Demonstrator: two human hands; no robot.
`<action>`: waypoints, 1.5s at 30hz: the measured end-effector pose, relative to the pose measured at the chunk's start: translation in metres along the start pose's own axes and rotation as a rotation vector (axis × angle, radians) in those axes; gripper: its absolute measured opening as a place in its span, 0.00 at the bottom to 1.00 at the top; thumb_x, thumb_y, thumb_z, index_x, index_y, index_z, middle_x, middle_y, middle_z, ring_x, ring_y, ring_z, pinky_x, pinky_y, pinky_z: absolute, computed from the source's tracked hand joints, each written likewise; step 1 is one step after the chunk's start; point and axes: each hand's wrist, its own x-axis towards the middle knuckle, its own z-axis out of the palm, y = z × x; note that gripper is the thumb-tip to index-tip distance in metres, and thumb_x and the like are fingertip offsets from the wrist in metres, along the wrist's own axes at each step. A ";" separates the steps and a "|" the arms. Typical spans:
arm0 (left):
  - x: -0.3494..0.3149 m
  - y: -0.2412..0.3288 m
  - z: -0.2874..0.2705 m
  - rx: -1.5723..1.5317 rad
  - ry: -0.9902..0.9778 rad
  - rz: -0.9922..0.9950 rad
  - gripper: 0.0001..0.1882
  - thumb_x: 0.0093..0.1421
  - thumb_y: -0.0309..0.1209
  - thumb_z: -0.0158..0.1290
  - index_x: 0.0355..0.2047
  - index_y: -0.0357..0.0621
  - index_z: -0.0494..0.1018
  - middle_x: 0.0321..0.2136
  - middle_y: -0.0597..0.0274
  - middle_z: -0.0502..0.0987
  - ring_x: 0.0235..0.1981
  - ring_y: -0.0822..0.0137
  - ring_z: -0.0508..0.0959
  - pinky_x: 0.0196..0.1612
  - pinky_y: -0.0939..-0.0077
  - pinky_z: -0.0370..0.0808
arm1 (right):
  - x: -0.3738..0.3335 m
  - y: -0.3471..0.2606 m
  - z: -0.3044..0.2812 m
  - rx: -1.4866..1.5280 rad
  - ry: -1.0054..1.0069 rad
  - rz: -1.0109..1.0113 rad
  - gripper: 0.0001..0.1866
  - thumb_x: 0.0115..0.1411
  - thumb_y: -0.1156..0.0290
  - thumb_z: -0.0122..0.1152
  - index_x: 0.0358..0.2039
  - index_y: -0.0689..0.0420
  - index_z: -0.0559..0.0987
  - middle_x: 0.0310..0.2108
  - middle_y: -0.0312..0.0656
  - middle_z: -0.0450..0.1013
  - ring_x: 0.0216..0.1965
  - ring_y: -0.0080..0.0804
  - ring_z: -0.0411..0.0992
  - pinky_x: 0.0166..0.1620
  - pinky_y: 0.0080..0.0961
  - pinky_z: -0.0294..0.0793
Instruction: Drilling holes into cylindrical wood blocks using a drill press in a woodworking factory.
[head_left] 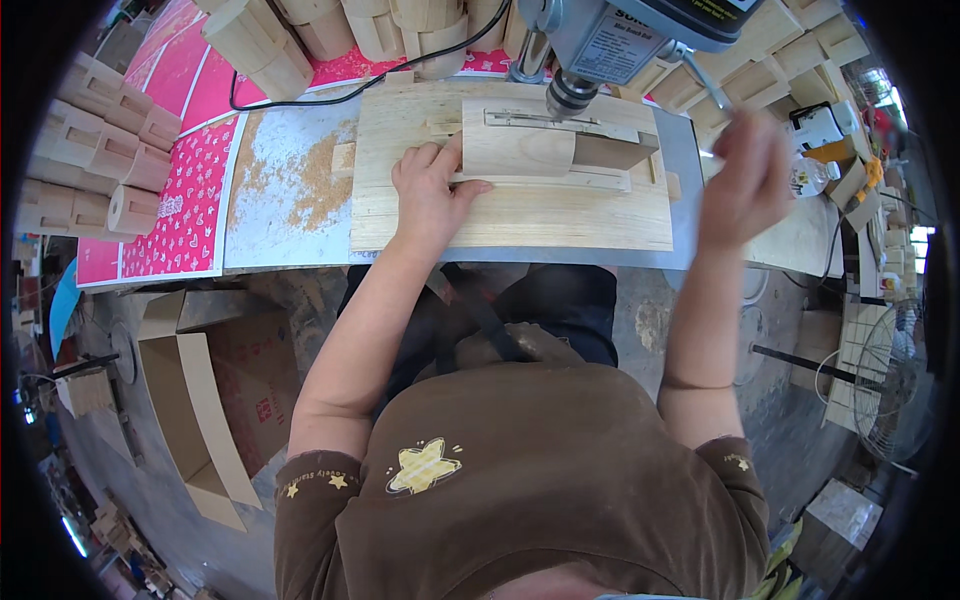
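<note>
A pale wooden block (515, 140) with a curved top lies in a wooden jig on a flat board (590, 220). My left hand (430, 185) grips the block's left end, fingers behind and thumb along the near side. Over the block hangs the chuck (572, 95) of a grey-blue bench drill press (600, 40); I cannot make out a bit in it. My right hand (748, 180) is raised at the right, smeared by motion, its fingers curled round the end of the drill press lever (708, 80).
Stacked wooden blocks (100, 150) stand at the left, with more behind the drill. Sawdust (300, 170) covers the tabletop left of the board. A black cable (370, 95) crosses behind it. An open cardboard box (210, 400) and a fan (890, 380) stand below.
</note>
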 end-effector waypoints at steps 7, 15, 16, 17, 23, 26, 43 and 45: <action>0.006 0.021 0.016 0.029 0.012 0.054 0.34 0.35 0.38 0.65 0.47 0.48 0.72 0.28 0.65 0.70 0.36 0.60 0.68 0.44 0.62 0.59 | 0.146 0.036 0.047 -0.208 -0.274 0.038 0.16 0.58 0.65 0.47 0.33 0.67 0.76 0.28 0.48 0.76 0.32 0.32 0.72 0.38 0.27 0.70; 0.009 0.030 0.022 -0.003 -0.025 0.042 0.33 0.36 0.38 0.64 0.47 0.49 0.71 0.28 0.66 0.70 0.36 0.61 0.68 0.44 0.63 0.59 | 0.064 -0.024 -0.014 -0.117 -0.207 0.175 0.14 0.61 0.66 0.50 0.28 0.62 0.79 0.15 0.30 0.64 0.19 0.14 0.60 0.23 0.14 0.55; 0.005 0.025 0.019 0.016 -0.013 0.030 0.32 0.37 0.39 0.64 0.46 0.47 0.71 0.28 0.64 0.70 0.36 0.59 0.68 0.44 0.63 0.59 | 0.038 -0.023 -0.012 -0.037 -0.234 0.122 0.14 0.61 0.67 0.50 0.29 0.62 0.80 0.14 0.30 0.63 0.19 0.14 0.60 0.23 0.14 0.55; 0.006 0.027 0.022 0.003 -0.011 0.044 0.31 0.38 0.40 0.64 0.45 0.46 0.71 0.27 0.62 0.69 0.35 0.58 0.68 0.45 0.63 0.60 | 0.020 -0.026 -0.013 0.020 -0.223 0.196 0.11 0.60 0.70 0.52 0.28 0.63 0.79 0.15 0.34 0.64 0.19 0.16 0.61 0.23 0.15 0.57; 0.010 0.030 0.024 0.014 -0.015 0.062 0.31 0.39 0.40 0.64 0.45 0.45 0.71 0.28 0.61 0.69 0.36 0.57 0.68 0.45 0.62 0.60 | -0.059 0.020 0.033 0.101 -0.069 0.060 0.06 0.56 0.78 0.52 0.30 0.63 0.78 0.19 0.38 0.69 0.22 0.27 0.66 0.29 0.23 0.64; 0.010 0.030 0.023 0.016 -0.022 0.062 0.31 0.39 0.40 0.64 0.45 0.45 0.71 0.28 0.61 0.69 0.36 0.57 0.68 0.45 0.62 0.60 | -0.062 0.029 0.046 0.237 0.041 -0.029 0.05 0.54 0.80 0.52 0.29 0.62 0.77 0.18 0.38 0.68 0.22 0.31 0.65 0.30 0.28 0.63; 0.015 0.028 0.031 -0.221 -0.029 -0.086 0.29 0.32 0.40 0.68 0.38 0.45 0.75 0.30 0.65 0.70 0.39 0.63 0.70 0.47 0.62 0.58 | 0.091 0.050 0.033 0.092 -0.238 -0.004 0.16 0.60 0.65 0.47 0.39 0.64 0.75 0.35 0.45 0.74 0.41 0.34 0.70 0.45 0.27 0.67; 0.014 0.017 0.030 -0.270 0.005 -0.107 0.29 0.31 0.39 0.69 0.36 0.44 0.76 0.31 0.65 0.70 0.40 0.63 0.70 0.47 0.63 0.58 | 0.040 0.059 0.023 0.075 -0.534 0.163 0.16 0.58 0.66 0.53 0.43 0.62 0.73 0.40 0.44 0.72 0.46 0.31 0.67 0.49 0.27 0.64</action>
